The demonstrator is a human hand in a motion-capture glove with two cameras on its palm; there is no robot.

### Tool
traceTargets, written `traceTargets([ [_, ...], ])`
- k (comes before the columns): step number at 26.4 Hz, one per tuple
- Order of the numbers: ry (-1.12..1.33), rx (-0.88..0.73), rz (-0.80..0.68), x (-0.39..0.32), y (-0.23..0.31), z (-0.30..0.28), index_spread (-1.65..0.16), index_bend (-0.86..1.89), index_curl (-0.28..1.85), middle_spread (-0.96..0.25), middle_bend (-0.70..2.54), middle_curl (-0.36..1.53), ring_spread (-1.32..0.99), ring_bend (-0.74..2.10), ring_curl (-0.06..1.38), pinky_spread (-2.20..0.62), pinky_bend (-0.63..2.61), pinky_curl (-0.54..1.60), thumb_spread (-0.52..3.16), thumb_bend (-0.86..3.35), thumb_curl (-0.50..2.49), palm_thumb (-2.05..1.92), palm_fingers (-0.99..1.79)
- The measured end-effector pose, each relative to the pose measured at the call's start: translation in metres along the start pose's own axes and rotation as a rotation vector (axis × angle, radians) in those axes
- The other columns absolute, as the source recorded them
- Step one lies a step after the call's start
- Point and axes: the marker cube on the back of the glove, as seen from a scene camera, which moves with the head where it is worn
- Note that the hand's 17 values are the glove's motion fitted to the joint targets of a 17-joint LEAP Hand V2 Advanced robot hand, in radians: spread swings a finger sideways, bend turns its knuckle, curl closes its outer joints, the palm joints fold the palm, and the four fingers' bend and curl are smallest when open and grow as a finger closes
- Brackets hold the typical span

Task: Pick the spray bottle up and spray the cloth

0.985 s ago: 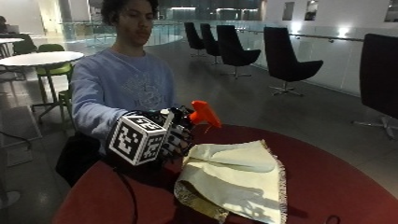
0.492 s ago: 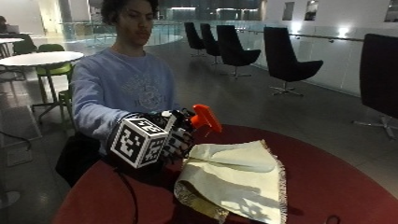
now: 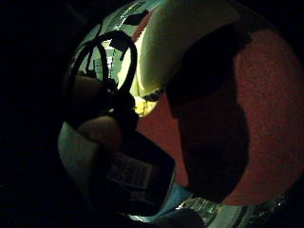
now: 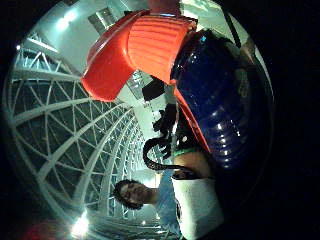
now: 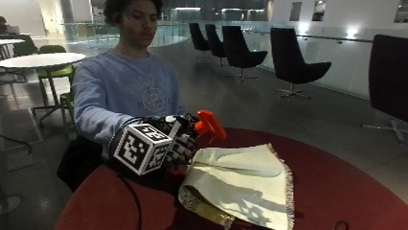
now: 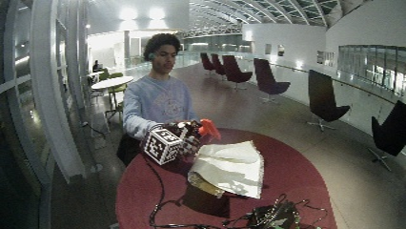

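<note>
We see a person seated at the near-left edge of a round red table (image 5: 357,191), their gloved right hand (image 5: 175,143) lifted above the tabletop with its fingers curled round a spray bottle (image 5: 207,125). The bottle is held off the table, close to the person's edge, and only its orange trigger head shows past the glove in the outside view, pointing across toward the cloth (image 5: 245,184). In the thumb-side palm view the orange head (image 4: 135,50) and the dark blue ribbed body (image 4: 220,100) of the bottle fill much of the picture, right against the palm. The pale yellow cloth lies crumpled on the tabletop just beside the hand, toward the middle of the table, with one fringed side turned toward the near edge. The little-finger-side view shows the same cloth (image 3: 175,42) on the red surface below the hand. In the wide outside view some cables (image 6: 266,217) lie at the near edge of the table.
</note>
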Motion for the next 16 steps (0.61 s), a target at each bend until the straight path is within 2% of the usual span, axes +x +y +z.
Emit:
traceTargets([
  [16, 0.007, -0.014, 0.026, 0.0035, 0.0010, 0.0055, -0.16, 0.14, 0.36, -0.02, 0.30, 0.47, 0.03, 0.54, 0.41, 0.26, 0.23, 0.37, 1.10, -0.02, 0.49, 0.68, 1.15],
])
